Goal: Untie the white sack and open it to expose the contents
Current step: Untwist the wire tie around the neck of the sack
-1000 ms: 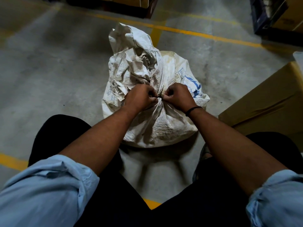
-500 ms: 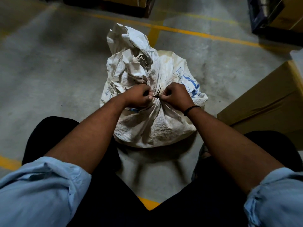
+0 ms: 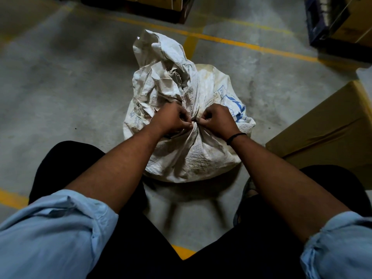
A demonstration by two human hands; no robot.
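Note:
A dirty white woven sack [image 3: 193, 158] with blue print stands on the concrete floor in front of me, its neck gathered and tied. The loose crumpled top [image 3: 161, 63] rises behind the knot. My left hand [image 3: 171, 119] and my right hand [image 3: 217, 119] meet at the tie [image 3: 194, 123], both with fingers curled and pinching at it. The tie itself is mostly hidden between my fingertips. The sack's contents are not visible.
A brown cardboard box [image 3: 326, 127] sits close on the right. Dark pallets with boxes stand at the back centre [image 3: 153, 7] and back right [image 3: 338, 23]. Yellow lines [image 3: 241, 43] cross the floor. My knees in dark trousers flank the sack.
Both hands stay at the knot with only small finger shifts. The left hand has moved slightly up and toward the knot. The sack remains tied.

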